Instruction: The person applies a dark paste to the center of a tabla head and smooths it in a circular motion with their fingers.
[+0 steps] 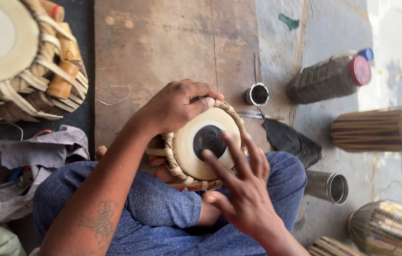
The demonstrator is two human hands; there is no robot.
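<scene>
Small drum held in lap, both hands engaged.
The left hand [179, 106] gripped the far rim of the small cream-skinned, rope-laced drum [201, 144] resting on blue-trousered legs; the right hand [243, 189], fingers spread wide, touched its black centre patch [209, 140].

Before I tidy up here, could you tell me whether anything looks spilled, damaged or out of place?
Nothing looks spilled or broken. The red-capped bottle lies on its side on the floor, and loose thread and crumpled cloth lie left of the small drum.
</scene>
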